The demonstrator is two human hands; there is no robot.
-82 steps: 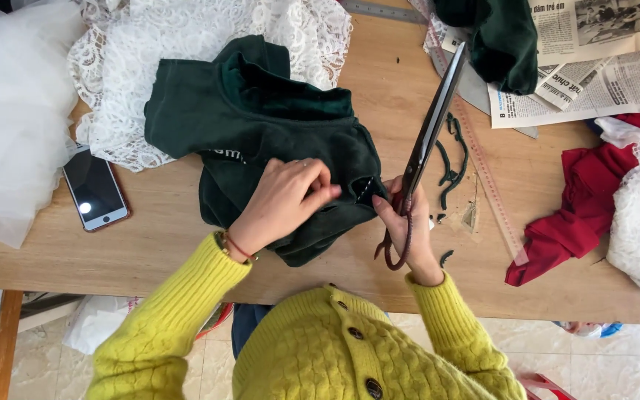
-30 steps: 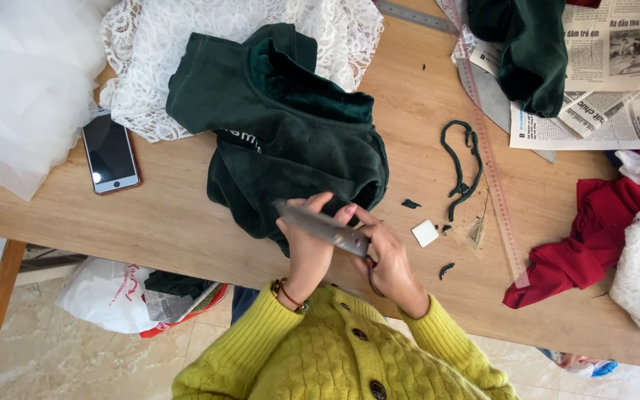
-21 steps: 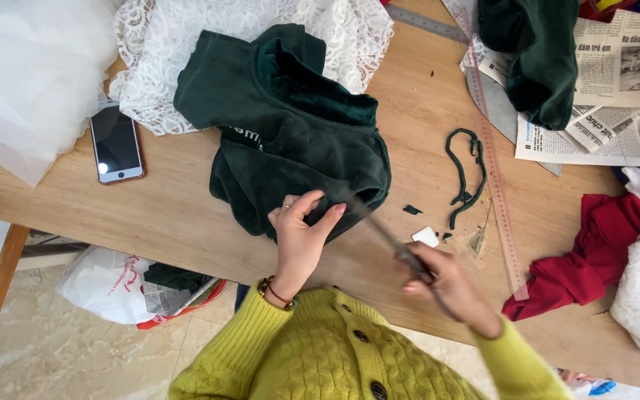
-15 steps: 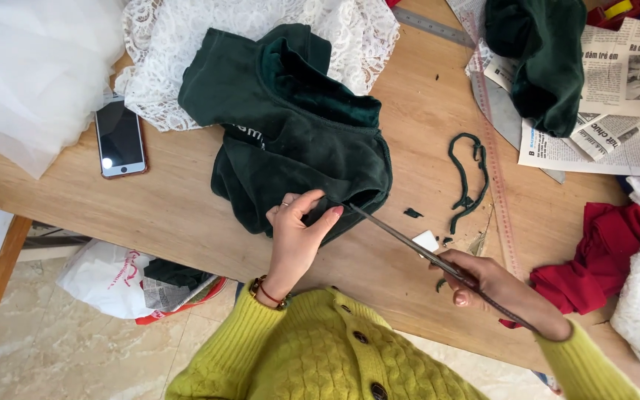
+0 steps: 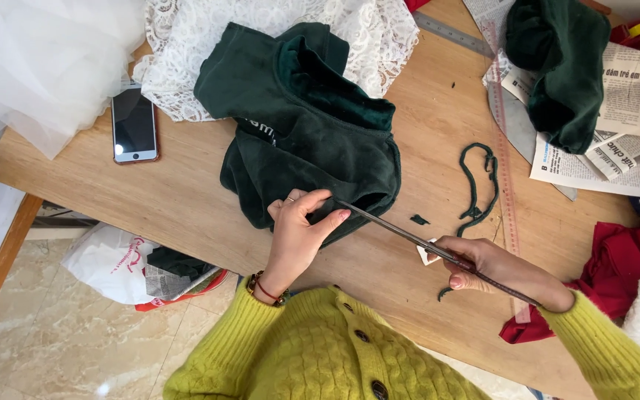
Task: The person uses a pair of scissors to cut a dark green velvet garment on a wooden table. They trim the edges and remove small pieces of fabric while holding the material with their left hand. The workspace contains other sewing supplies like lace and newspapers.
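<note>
On the table (image 5: 187, 215): dark green velvet garment (image 5: 298, 141), crumpled.
Scissors (image 5: 438, 252): long, thin metal, closed blades; tip at garment's near hem, axis slanting down-right.
Right hand (image 5: 501, 270): fingers wrapped round the scissors.
Left hand (image 5: 298, 233): fingers pinching the hem.
Around: white lace (image 5: 209, 44), phone (image 5: 134, 124), green cord (image 5: 475, 185), ruler (image 5: 504, 148), newspaper (image 5: 624, 126), red cloth (image 5: 616, 274).

The left hand (image 5: 296, 231) covers the near edge of the dark green velvet garment (image 5: 301, 141), hiding the spot where the long scissors (image 5: 424, 243) meet the cloth. The right hand (image 5: 499, 268) conceals their handles. At the worktop's (image 5: 187, 200) right edge, the red cloth (image 5: 616, 274) and newspaper (image 5: 631, 118) run out of frame; at its far left corner, white tulle (image 5: 46, 59) is cropped.
</note>
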